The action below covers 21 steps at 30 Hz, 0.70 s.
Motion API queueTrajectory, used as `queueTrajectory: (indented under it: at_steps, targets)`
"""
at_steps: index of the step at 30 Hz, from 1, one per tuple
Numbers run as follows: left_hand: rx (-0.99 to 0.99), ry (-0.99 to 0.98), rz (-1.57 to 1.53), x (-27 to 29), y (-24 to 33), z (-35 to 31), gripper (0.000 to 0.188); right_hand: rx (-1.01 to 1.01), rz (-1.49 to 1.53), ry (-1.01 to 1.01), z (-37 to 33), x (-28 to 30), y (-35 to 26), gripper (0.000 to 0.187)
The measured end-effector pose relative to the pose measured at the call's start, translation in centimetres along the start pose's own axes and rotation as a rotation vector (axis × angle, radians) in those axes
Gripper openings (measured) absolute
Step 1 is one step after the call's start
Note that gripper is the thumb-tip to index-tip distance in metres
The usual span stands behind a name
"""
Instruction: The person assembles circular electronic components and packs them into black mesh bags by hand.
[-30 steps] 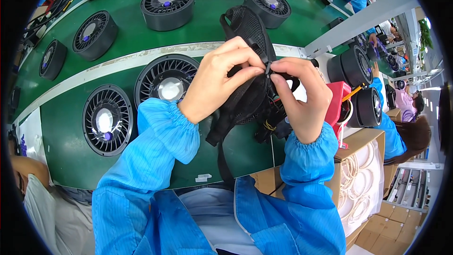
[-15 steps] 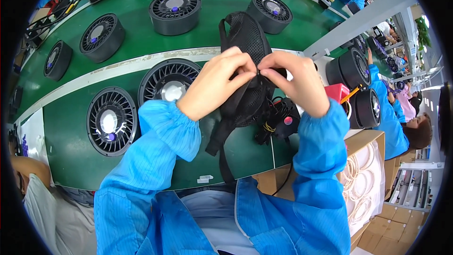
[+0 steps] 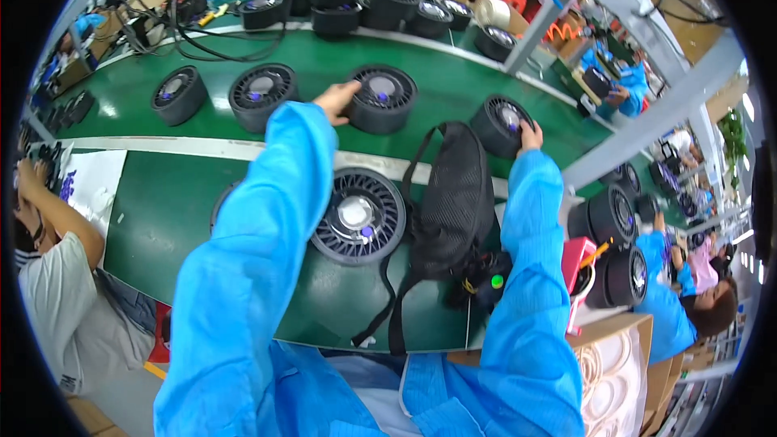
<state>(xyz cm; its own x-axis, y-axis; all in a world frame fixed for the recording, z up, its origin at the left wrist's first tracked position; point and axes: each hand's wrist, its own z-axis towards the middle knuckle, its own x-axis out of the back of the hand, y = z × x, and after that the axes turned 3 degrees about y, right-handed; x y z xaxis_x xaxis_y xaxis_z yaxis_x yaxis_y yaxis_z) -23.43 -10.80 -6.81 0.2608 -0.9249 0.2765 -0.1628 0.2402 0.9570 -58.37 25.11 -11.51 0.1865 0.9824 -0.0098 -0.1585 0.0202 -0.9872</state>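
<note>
My left hand [image 3: 335, 103] reaches over the green bench to a round black fan unit [image 3: 384, 101]. Its stretched fingers touch that unit's left rim, with the thumb lower and apart. At the right, my right hand [image 3: 530, 136] grips the rim of another black fan unit [image 3: 494, 129], its fingers curled over the finned face. Between my forearms lies a black mesh sling bag [image 3: 453, 202], its straps trailing to the near bench edge. A finned black wheel-like unit [image 3: 358, 214] with a pale hub lies flat beside the bag, and my left sleeve partly covers another one.
More fan units [image 3: 261, 93] stand along the far green strip, behind a pale divider [image 3: 186, 146]. A metal post [image 3: 647, 125] slants up at the right. Near it are a red container [image 3: 576, 263] and a carton of pale rings [image 3: 611, 364]. A person sits at the left.
Both hands have left the black bag, where their fingertips were pinched together, and reached forward to two fan units. The view has tilted up, showing more of the far side.
</note>
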Motion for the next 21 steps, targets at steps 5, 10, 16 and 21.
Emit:
queueTrajectory:
  at_steps: [5,10,16,21]
  targets:
    - [0.063,0.604,-0.639,-6.5,1.2,3.3,0.067,-0.127,0.333,0.015,-4.3,0.6,-2.4,0.039]
    - [0.057,0.441,-0.74,-8.8,5.4,0.0,0.065,-0.119,0.525,0.076,-5.0,2.8,-5.3,0.038]
    - [-0.109,0.643,-0.645,1.9,11.5,-20.2,0.053,-0.038,0.499,-0.472,-12.3,-0.4,-17.0,0.04]
    - [-0.058,1.037,-0.535,9.1,6.3,-36.1,0.044,-0.059,0.268,-0.945,-26.6,-8.5,-24.5,0.039]
